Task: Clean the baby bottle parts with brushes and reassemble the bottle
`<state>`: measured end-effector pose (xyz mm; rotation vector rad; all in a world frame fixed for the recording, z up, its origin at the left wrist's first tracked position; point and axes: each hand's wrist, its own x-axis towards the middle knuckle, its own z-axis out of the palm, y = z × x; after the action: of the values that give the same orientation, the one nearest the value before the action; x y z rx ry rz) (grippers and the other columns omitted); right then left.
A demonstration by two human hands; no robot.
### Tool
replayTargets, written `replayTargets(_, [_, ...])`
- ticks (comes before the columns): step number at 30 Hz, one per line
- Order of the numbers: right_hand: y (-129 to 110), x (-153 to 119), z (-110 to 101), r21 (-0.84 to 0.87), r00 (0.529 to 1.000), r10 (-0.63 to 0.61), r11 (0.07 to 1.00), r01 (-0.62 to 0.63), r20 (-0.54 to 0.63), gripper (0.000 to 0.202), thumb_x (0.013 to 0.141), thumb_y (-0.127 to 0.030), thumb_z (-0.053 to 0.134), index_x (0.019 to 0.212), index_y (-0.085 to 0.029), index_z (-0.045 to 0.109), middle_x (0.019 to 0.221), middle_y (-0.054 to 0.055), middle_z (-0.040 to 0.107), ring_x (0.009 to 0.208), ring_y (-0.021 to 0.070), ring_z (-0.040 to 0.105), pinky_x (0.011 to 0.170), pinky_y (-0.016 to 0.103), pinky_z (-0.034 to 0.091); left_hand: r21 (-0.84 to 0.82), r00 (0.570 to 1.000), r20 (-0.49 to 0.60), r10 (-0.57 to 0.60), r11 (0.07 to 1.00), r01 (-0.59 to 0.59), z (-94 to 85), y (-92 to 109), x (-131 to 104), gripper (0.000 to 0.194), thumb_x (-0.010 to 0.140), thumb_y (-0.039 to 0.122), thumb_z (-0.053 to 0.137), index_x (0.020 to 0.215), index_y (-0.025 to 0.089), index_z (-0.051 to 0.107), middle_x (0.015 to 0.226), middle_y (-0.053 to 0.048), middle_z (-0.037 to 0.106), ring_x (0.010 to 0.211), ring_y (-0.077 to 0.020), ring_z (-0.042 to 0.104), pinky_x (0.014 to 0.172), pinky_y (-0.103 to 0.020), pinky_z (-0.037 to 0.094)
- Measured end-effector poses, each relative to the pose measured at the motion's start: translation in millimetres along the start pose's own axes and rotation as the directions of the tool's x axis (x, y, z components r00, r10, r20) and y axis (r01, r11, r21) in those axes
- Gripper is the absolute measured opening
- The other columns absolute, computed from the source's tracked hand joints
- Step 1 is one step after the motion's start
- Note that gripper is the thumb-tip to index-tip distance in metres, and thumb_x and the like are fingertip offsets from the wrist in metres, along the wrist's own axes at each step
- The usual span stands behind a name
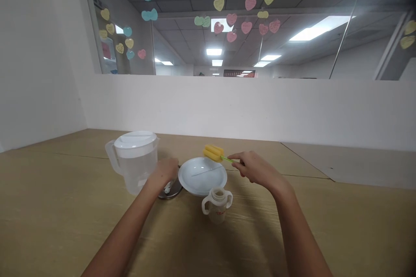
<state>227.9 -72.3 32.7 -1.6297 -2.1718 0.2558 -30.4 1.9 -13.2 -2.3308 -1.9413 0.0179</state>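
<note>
My right hand [251, 166] pinches the thin green handle of a yellow sponge bottle brush [213, 152]. The sponge head hangs over the far rim of a white bowl [195, 185]. My left hand [167, 169] is curled, fingers downward, above a round metal tray [170, 194] left of the bowl. What its fingers hold, if anything, is hidden. A small white item [168, 188] lies on the tray, partly covered by that hand. In front of the bowl stands an upright, lidless baby bottle [217, 207] with two side handles and red print.
A clear plastic pitcher [138, 169] with a white lid stands just left of my left hand. The tan tabletop [325, 229] runs back to a white wall [195, 106]. Above the wall is a window with heart-shaped notes.
</note>
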Motion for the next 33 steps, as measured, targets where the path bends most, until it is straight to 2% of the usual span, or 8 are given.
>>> replayTargets(3, [3, 0, 0, -0.004, 1.0, 0.016, 1.0, -0.016, -0.019, 0.041, 0.085, -0.024, 0.037, 0.119, -0.014, 0.058, 0.063, 0.005, 0.062, 0.054, 0.0133, 0.054, 0.06, 0.026, 0.041, -0.264, 0.966, 0.022, 0.259, 0.933, -0.245, -16.4, 21, -20, 0.034, 0.084, 0.028, 0.044, 0.113, 0.018, 0.058, 0.112, -0.009, 0.062, 0.101, -0.0207, 0.058, 0.082, -0.027, 0.043])
replayTargets(6, [6, -2, -1, 0.005, 0.999, 0.017, 1.0, -0.017, -0.036, 0.041, 0.086, -0.024, 0.037, 0.119, -0.014, 0.058, 0.062, 0.005, 0.061, 0.053, 0.0137, 0.054, 0.059, 0.026, 0.041, -0.569, 0.843, 0.027, 0.537, 0.702, -0.429, -20.0, 46, -35, 0.06, 0.077, 0.044, 0.054, 0.132, 0.025, 0.039, 0.129, -0.004, 0.051, 0.112, -0.02, 0.051, 0.09, -0.026, 0.039])
replayTargets(10, [5, -5, -4, 0.012, 0.999, 0.029, 1.0, -0.028, -0.043, 0.04, 0.086, -0.024, 0.037, 0.119, -0.013, 0.058, 0.061, 0.005, 0.061, 0.054, 0.0137, 0.054, 0.058, 0.026, 0.041, -0.512, 0.802, 0.022, 0.597, 0.696, -0.504, -1.7, 73, -35, 0.085, 0.059, 0.049, 0.07, 0.133, 0.021, 0.037, 0.122, -0.009, 0.053, 0.112, -0.0269, 0.047, 0.094, -0.033, 0.035])
replayTargets(15, [3, -5, -5, 0.003, 0.999, 0.002, 1.0, -0.002, -0.052, 0.039, 0.086, -0.024, 0.037, 0.117, -0.015, 0.059, 0.061, 0.004, 0.061, 0.052, 0.0127, 0.052, 0.057, 0.025, 0.038, -0.396, 0.836, -0.022, 0.548, 0.763, -0.511, 20.3, 86, -26, 0.088, 0.056, 0.045, 0.072, 0.131, 0.014, 0.037, 0.108, -0.011, 0.057, 0.102, -0.0286, 0.05, 0.086, -0.033, 0.039])
replayTargets(20, [5, -8, -9, -0.003, 0.996, 0.029, 1.0, -0.029, -0.08, 0.04, 0.086, -0.025, 0.037, 0.117, -0.015, 0.059, 0.063, 0.004, 0.061, 0.053, 0.0133, 0.053, 0.059, 0.025, 0.038, -0.481, 0.859, -0.125, 0.497, 0.727, -0.491, 0.6, 81, -35, 0.066, 0.052, 0.04, 0.074, 0.111, 0.018, 0.053, 0.101, -0.006, 0.06, 0.096, -0.0255, 0.053, 0.079, -0.03, 0.041])
replayTargets(27, [-5, -37, -27, 0.006, 0.967, -0.004, 1.0, 0.005, -0.255, 0.038, 0.086, -0.029, 0.038, 0.117, -0.023, 0.058, 0.071, 0.002, 0.065, 0.054, 0.0135, 0.053, 0.053, 0.024, 0.037, -0.823, 0.937, -0.298, 0.18, 0.448, -0.348, -32.3, 58, -33, 0.054, 0.049, 0.029, 0.076, 0.097, 0.018, 0.054, 0.096, -0.001, 0.062, 0.088, -0.0189, 0.058, 0.075, -0.027, 0.046])
replayTargets(30, [-16, -40, -26, 0.048, 0.963, -0.074, 0.995, 0.089, -0.261, 0.036, 0.086, -0.03, 0.04, 0.117, -0.026, 0.059, 0.075, 0.001, 0.067, 0.059, 0.0145, 0.057, 0.057, 0.024, 0.041, -0.846, 0.912, -0.409, 0.003, 0.374, -0.38, -30.9, 48, -21, 0.057, 0.048, 0.026, 0.076, 0.099, 0.016, 0.054, 0.094, -0.003, 0.062, 0.087, -0.0187, 0.058, 0.078, -0.029, 0.047])
replayTargets(33, [-21, -29, -17, 0.128, 0.968, -0.149, 0.976, 0.177, -0.203, 0.036, 0.086, -0.03, 0.041, 0.116, -0.025, 0.06, 0.091, 0.003, 0.069, 0.073, 0.0176, 0.062, 0.066, 0.027, 0.046, -0.802, 0.846, -0.515, -0.136, 0.425, -0.42, -28.6, 40, -14, 0.053, 0.048, 0.026, 0.075, 0.097, 0.016, 0.055, 0.095, -0.003, 0.063, 0.088, -0.0192, 0.058, 0.081, -0.032, 0.047])
